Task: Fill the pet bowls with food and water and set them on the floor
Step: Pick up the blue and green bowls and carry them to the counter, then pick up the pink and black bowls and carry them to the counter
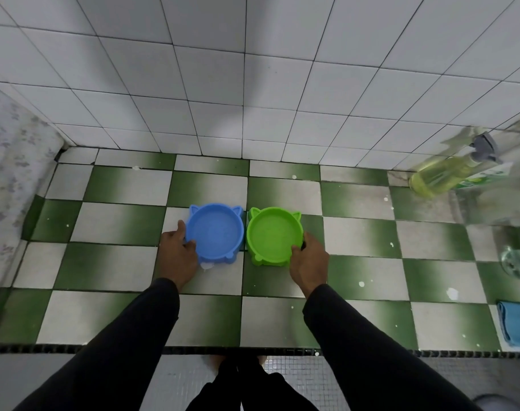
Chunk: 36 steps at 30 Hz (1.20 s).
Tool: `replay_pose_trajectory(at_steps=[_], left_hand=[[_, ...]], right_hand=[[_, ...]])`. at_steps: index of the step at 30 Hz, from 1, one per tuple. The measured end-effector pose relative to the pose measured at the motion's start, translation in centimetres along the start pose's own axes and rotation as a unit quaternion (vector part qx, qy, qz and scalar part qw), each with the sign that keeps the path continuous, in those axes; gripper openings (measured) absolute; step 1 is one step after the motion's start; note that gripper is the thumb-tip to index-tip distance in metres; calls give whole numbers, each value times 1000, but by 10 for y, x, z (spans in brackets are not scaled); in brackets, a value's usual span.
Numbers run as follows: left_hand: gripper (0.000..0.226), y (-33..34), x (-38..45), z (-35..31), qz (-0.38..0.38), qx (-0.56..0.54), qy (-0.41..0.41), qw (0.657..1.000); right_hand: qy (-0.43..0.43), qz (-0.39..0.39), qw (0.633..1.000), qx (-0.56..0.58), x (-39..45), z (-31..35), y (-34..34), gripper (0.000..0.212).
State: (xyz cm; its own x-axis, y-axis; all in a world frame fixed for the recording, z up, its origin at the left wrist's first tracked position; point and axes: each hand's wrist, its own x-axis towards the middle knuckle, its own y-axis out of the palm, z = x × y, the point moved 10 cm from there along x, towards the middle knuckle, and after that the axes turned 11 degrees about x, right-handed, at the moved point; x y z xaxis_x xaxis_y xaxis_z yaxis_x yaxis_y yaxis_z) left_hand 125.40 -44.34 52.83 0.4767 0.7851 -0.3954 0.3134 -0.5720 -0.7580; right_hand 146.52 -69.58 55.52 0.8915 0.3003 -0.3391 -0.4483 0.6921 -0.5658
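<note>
2 round plastic pet bowls with small cat ears are standing side by side on a worktop of green and white checked tiles (119, 223), almost touching each other. The blue plastic bowl (215, 232) is being grasped at its near left rim by the left hand (178, 250), with the thumb lying along the side and the fingers curled over the edge. The green plastic bowl (274, 235) is being grasped at its near right rim by the right hand (307, 262) in the same way. Both bowls are looking empty inside. At the right, a bottle of yellow liquid with a grey spray head (442, 173) is lying blurred, and a folded blue cloth (516, 324) is resting at the edge.
</note>
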Motion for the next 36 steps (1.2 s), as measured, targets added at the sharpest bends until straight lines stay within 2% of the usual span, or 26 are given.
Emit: replay_pose_trajectory(at_steps=[4, 7, 10, 14, 17, 22, 26, 32, 36], left_hand=[[50, -5, -4, -5, -9, 13, 4, 1000], [54, -10, -9, -11, -5, 18, 3, 1000], [54, -24, -16, -26, -7, 34, 27, 999], [31, -45, -27, -54, 2, 138, 106, 985], [33, -60, -36, -66, 11, 207, 125, 970], [43, -84, -49, -70, 11, 317, 104, 943], [54, -108, -59, -79, -3, 338, 103, 935], [44, -148, -80, -84, -15, 389, 95, 916], [51, -189, -95, -66, -40, 342, 62, 937]], right_hand=[[-9, 31, 999, -27, -3, 3, 2, 27], [-27, 62, 997, -44, -7, 12, 2, 48], [-66, 102, 986, -117, -12, 27, -1, 63], [-110, 153, 954, -234, -18, 48, -6, 62], [-133, 178, 930, -294, -21, 66, -15, 54], [-174, 217, 889, -365, -25, 97, -22, 47], [-212, 238, 870, -375, -32, 129, -16, 51], [-258, 262, 848, -383, -49, 179, -1, 46], [-289, 271, 835, -383, -66, 220, 15, 44]])
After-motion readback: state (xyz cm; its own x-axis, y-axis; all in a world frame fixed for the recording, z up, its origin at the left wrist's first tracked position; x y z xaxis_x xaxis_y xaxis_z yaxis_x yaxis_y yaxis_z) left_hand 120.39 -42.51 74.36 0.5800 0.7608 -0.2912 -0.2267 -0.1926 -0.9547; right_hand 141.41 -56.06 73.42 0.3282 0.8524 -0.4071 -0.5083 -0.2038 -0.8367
